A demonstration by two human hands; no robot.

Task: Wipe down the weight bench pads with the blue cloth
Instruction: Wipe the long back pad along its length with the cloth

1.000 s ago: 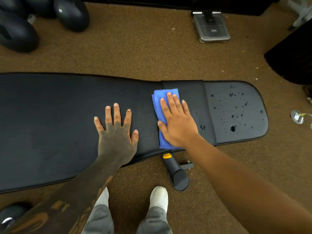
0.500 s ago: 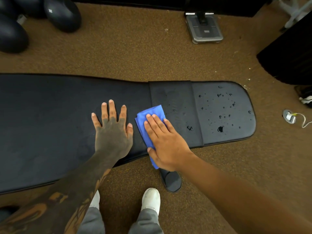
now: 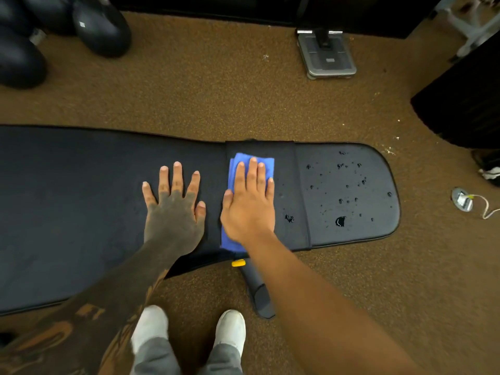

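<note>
blue cloth (image 3: 244, 169) flat on weight bench pads (image 3: 81, 212), over the seam strip between long pad and short end pad. right hand (image 3: 247, 204) pressed palm-down on the cloth, fingers straight, not gripping. left hand (image 3: 174, 209) just beside the cloth on the long pad, spread flat, grasping nothing. water droplets (image 3: 341, 220) scattered on the end pad beyond the cloth, one near the cloth on the strip. yellow-tipped bench leg (image 3: 257, 288) under the pad edge below the cloth. white shoes (image 3: 230, 326) on brown carpet (image 3: 216, 90) beside the bench.
</note>
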